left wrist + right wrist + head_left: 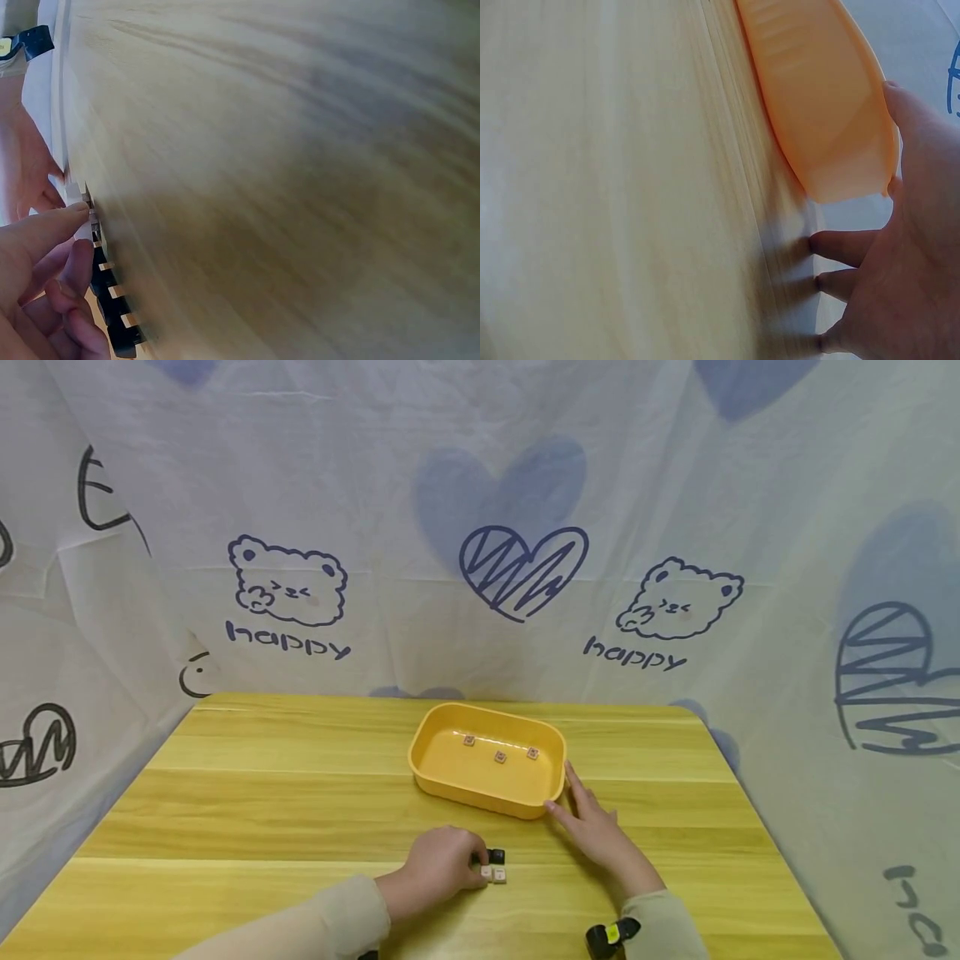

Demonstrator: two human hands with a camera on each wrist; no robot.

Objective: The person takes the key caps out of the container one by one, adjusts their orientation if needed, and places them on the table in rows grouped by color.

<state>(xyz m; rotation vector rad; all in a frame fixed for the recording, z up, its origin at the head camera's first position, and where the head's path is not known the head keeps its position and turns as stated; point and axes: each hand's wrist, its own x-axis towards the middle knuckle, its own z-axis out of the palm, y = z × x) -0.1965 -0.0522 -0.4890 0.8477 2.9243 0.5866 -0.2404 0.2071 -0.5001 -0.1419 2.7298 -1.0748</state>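
My left hand is low over the table, its thumb and fingers pinching a white keycap at the near end of a small group. Another white keycap sits right beside it. Black keycaps lie just behind; the left wrist view shows several black keycaps in a row by the curled fingers. My right hand touches the near right corner of a yellow plastic basin, thumb at the rim and fingers spread. In the right wrist view, the other fingertips reach toward the table.
Inside the basin, apart from one another, are three small keycaps, a left one, a middle one and a right one. The wood-grain table ends at a printed white cloth behind and at both sides.
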